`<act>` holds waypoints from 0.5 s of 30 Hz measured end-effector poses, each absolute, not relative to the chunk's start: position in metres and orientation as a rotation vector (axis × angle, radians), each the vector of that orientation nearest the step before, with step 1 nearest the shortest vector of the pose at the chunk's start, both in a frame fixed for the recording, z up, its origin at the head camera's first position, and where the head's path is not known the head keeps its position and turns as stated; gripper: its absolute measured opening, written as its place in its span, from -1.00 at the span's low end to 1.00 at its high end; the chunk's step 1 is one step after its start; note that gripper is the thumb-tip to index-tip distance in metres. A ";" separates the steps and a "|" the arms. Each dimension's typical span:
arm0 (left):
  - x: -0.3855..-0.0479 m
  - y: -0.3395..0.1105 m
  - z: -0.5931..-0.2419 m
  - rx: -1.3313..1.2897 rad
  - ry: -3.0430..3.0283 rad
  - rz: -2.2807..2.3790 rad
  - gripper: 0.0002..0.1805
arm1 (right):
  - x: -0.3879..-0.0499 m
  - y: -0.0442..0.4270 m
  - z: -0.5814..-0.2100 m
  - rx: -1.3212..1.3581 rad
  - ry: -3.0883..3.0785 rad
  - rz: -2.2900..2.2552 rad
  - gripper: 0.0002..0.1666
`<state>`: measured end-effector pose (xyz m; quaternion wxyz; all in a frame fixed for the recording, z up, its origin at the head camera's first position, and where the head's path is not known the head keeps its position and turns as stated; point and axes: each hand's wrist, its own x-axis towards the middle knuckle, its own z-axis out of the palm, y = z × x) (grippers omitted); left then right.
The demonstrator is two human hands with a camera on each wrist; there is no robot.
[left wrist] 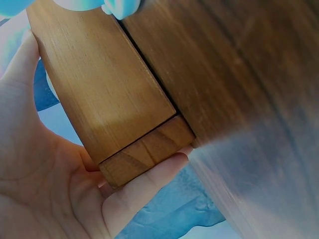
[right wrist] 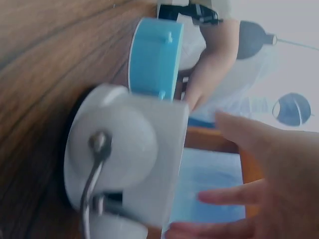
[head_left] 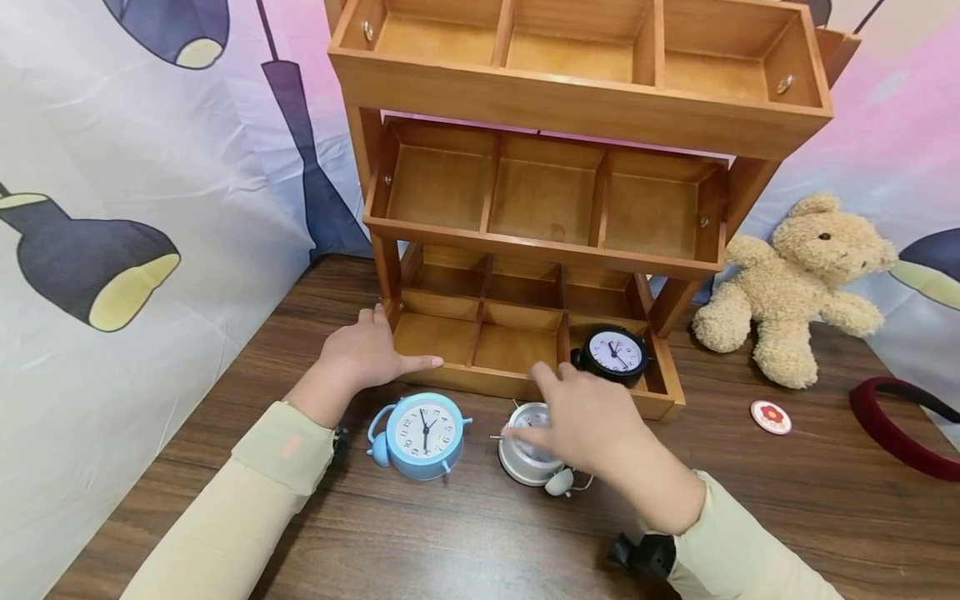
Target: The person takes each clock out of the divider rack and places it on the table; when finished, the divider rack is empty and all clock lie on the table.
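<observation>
My left hand (head_left: 360,350) rests on the front left corner of the wooden shelf's lowest tray (head_left: 480,382). Its thumb lies straight along the front rim, and its fingers touch the end piece (left wrist: 147,152). Just over a white twin-bell alarm clock (head_left: 525,467) hovers my right hand (head_left: 588,417), fingers spread and apart from it; the hand hides part of the dial. That clock lies face up on the table, a white bell (right wrist: 114,144) large in the right wrist view. Left of it lies a light blue alarm clock (head_left: 425,436). A black alarm clock (head_left: 615,354) sits in the lowest tray's right compartment.
Above the lowest tray rise further tiers of the wooden shelf (head_left: 547,242), split into compartments. To its right are a teddy bear (head_left: 795,283), a round badge with a red flower (head_left: 771,417) and a dark red headband (head_left: 892,433). A printed cloth (head_left: 187,167) hangs behind.
</observation>
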<state>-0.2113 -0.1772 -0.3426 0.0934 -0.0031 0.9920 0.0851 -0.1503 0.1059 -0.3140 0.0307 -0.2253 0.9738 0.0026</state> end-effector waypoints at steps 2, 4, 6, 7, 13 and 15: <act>-0.211 -0.177 -0.342 -0.010 2.944 0.251 0.52 | -0.155 0.111 -0.312 -0.685 3.073 -0.068 -0.15; -0.211 -0.177 -0.342 -0.011 2.943 0.252 0.52 | -0.160 0.117 -0.311 -0.671 3.141 -0.147 -0.23; -0.211 -0.176 -0.342 -0.013 2.942 0.253 0.52 | -0.167 0.124 -0.311 -0.655 3.195 -0.207 -0.23; -0.211 -0.176 -0.342 -0.014 2.941 0.255 0.52 | -0.171 0.128 -0.312 -0.649 3.217 -0.236 -0.22; -0.211 -0.177 -0.343 -0.009 2.941 0.253 0.53 | -0.196 0.154 -0.319 -0.606 3.283 -0.349 -0.05; -0.212 -0.177 -0.343 -0.005 2.943 0.250 0.53 | -0.202 0.161 -0.321 -0.566 3.273 -0.365 0.02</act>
